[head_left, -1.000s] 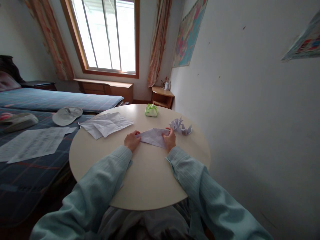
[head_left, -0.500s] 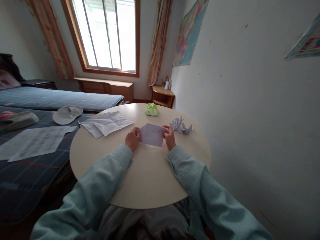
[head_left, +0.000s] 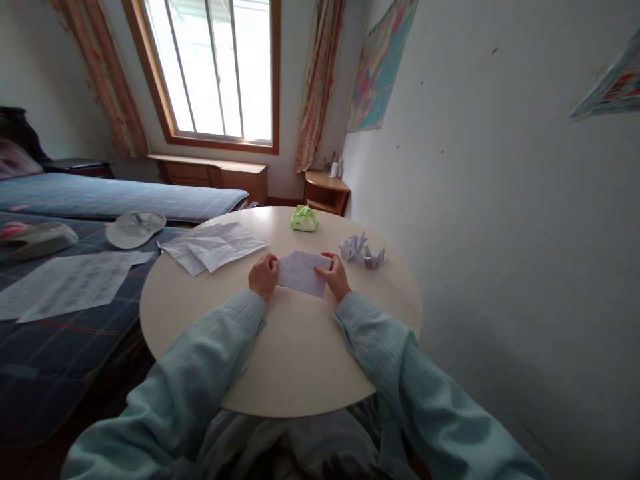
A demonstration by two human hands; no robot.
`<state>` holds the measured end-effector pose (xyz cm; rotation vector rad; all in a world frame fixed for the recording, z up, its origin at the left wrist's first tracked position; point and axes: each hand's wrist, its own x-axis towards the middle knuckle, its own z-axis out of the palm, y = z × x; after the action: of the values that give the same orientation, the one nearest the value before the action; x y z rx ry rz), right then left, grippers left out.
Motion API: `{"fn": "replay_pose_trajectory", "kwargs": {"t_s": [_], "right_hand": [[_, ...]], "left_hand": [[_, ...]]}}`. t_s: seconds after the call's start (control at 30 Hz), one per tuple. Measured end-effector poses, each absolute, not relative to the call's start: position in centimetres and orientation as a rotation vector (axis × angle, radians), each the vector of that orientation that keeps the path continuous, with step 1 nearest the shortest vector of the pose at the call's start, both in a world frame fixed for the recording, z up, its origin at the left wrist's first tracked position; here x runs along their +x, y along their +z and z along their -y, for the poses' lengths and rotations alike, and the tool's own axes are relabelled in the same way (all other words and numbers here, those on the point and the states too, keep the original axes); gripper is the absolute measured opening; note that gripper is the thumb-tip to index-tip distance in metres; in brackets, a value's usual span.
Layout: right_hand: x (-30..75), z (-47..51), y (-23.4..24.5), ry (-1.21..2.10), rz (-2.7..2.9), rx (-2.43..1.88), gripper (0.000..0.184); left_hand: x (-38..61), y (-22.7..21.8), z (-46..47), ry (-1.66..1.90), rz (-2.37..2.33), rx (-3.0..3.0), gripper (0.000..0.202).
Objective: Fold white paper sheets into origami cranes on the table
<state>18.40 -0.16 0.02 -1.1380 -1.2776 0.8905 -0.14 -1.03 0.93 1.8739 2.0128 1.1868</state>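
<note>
Folded paper point(head_left: 300, 273) pinched by 2 hands point(head_left: 263, 277) point(head_left: 338, 279); loose sheets point(head_left: 225, 245) left, paper shapes point(head_left: 353, 249) right, green packet point(head_left: 303, 220) beyond.

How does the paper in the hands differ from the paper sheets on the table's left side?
The held paper is between the left hand and right hand; the paper sheets lie untouched on the table. The held paper looks smaller, the paper sheets larger and overlapping. Both are pale.

Folded white paper point(head_left: 301, 273), angular outline, slightly slanted, held at both ends
</note>
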Motion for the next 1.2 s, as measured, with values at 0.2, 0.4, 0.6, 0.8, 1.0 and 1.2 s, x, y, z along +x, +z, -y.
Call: {"fn": "replay_pose_trajectory", "kwargs": {"t_s": [0.2,0.4,0.6,0.8,1.0,1.2], "right_hand": [[19.1,-1.0,-1.5,0.689,1.234,-1.36,0.046],[19.1,-1.7,-2.3,0.641,1.216,-1.345,0.032],[19.1,-1.4,-1.9,0.676,1.164,-1.345,0.032],[19.0,-1.3,-1.7,0.677,1.136,-1.339,0.032],[19.1,-1.5,-1.7,0.697,1.168,-1.356,0.036],[19.0,-1.2,-1.6,0.777,1.212,-1.283,0.042]], "left_hand": [[-0.1,0.7,1.1,1.048,-2.01,1.954,0.016],[-0.2,0.8,1.1,0.982,-2.035,1.956,0.016],[-0.2,0.9,1.2,0.917,-2.053,1.964,0.017],[-0.2,0.8,1.1,0.892,-2.07,1.97,0.017],[-0.2,0.8,1.1,0.903,-2.057,1.963,0.017],[-0.2,0.7,0.9,1.013,-1.969,1.967,0.02]]}}
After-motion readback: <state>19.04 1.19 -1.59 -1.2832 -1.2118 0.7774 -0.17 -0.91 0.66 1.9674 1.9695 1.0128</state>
